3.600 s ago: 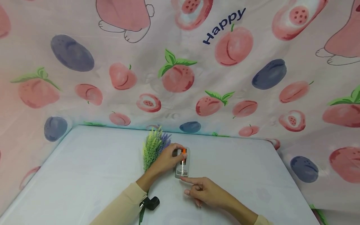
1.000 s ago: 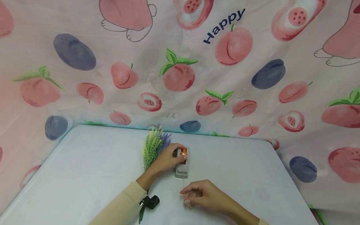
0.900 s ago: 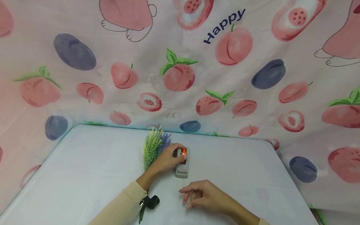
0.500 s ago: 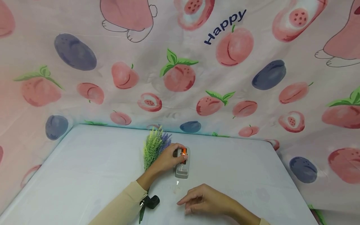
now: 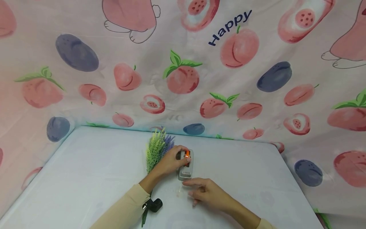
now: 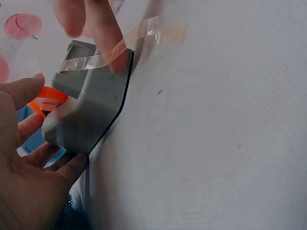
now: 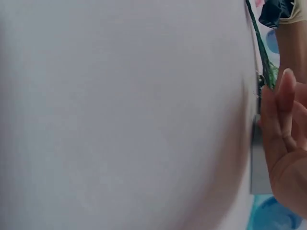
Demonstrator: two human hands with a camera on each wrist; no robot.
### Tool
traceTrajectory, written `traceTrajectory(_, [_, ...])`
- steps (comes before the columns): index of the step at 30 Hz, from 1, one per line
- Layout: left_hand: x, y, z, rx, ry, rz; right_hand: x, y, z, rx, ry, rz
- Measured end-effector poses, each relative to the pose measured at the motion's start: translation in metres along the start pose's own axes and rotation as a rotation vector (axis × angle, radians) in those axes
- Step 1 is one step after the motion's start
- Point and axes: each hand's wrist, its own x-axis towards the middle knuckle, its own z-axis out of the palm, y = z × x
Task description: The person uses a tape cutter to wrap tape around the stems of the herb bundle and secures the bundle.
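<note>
In the head view a grey tape dispenser (image 5: 186, 175) stands on the white table. My left hand (image 5: 171, 161) grips it from the left and far end, with the thumb by the orange core (image 6: 50, 98) of the roll. A strip of clear tape (image 6: 88, 63) runs over the toothed cutter and down past the dispenser's front. My right hand (image 5: 211, 193) is at that front end, its index finger stretched out and the other fingers loosely bent. In the left wrist view its finger (image 6: 103, 31) lies against the strip, whose loose end sticks out over the table.
A bunch of artificial lavender (image 5: 155, 151), yellow-green and purple, lies left of the dispenser, partly under my left forearm. A black wrist camera (image 5: 155, 205) sits at the left sleeve. A fruit-print cloth (image 5: 183, 108) hangs behind the table.
My right hand drew back toward me from the dispenser, then moved forward again to its front end during the last half second. The left hand has kept its hold in place.
</note>
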Motion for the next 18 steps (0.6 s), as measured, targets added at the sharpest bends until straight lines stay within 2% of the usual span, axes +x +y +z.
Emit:
traceTrajectory(5, [0.001, 0.000, 0.000, 0.008, 0.001, -0.004, 0.008, 0.011, 0.006, 0.163, -0.086, -0.015])
traceTrajectory(9, [0.001, -0.001, 0.001, 0.018, 0.002, -0.011, 0.012, 0.016, 0.010, 0.200, -0.113, -0.046])
traceTrajectory(13, [0.001, -0.001, 0.002, 0.016, 0.004, -0.004, 0.010, 0.013, 0.011, 0.188, -0.081, -0.056])
traceTrajectory(18, [0.000, -0.002, 0.001, 0.010, 0.010, -0.004, 0.004, 0.010, 0.012, 0.149, 0.018, -0.065])
